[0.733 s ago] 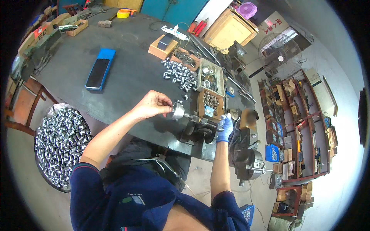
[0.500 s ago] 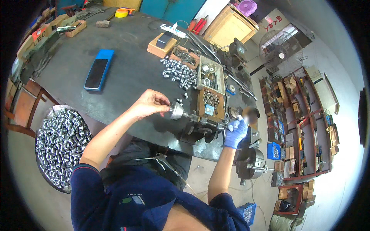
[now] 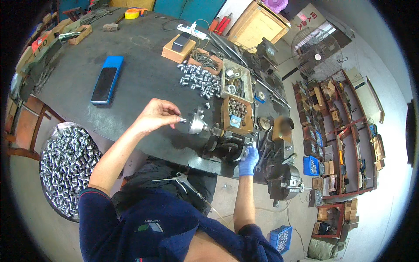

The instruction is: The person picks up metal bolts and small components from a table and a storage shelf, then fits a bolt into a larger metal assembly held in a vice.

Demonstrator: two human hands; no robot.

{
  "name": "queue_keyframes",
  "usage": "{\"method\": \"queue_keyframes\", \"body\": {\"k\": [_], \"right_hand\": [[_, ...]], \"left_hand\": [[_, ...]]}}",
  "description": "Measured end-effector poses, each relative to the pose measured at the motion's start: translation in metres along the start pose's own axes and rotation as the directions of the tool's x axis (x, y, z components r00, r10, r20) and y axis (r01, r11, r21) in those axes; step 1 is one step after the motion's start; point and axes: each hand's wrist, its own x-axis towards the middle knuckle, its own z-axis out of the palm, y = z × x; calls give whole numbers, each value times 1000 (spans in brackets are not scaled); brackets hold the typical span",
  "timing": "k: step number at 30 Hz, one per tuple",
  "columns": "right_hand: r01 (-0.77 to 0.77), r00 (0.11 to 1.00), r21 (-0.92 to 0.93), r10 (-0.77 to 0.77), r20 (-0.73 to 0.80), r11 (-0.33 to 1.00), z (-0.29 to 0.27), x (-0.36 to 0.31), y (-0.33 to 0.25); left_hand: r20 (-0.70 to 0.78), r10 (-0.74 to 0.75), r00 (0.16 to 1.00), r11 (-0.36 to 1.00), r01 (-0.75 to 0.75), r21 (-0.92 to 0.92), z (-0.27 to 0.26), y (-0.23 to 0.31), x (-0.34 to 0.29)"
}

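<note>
My bare left hand point(image 3: 158, 117) pinches a small shiny metal fitting point(image 3: 183, 120) between thumb and fingers. The fitting is apart from the silvery chuck point(image 3: 197, 125), just left of the chuck's open jaws. That chuck sits on the left end of a dark bench spindle device point(image 3: 228, 144) at the table's near edge. My right hand point(image 3: 248, 161), in a blue glove, is at the right end of this device, beside a round wheel-like part. Its fingers are curled there; what they grip is partly hidden.
Loose metal fittings point(image 3: 199, 81) lie behind the chuck, near a wooden box of parts point(image 3: 238, 114) and a pale bin point(image 3: 237, 82). A blue-framed device point(image 3: 107, 81) lies at left. A heaped container of fittings point(image 3: 70, 170) stands low left; a vise point(image 3: 286, 181) is at right.
My left hand has drawn left from the chuck, and the fitting now shows in its fingers. My right hand has moved left and slightly down to the device's right end.
</note>
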Motion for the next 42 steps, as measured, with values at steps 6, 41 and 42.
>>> {"method": "queue_keyframes", "body": {"k": [6,41,42], "right_hand": [[245,968,-166,-231,101,955,15,79,-18],[75,992,222,-96,87,972,-33,-8,20],[62,989,241,-91,113,968,-33,-8,20]], "left_hand": [[-207,-12,978,961,69,269,-50,26,-61],[337,93,937,319,-349,881,29,-124,116],[310,73,948,296,-317,901,27,-123,114]]}}
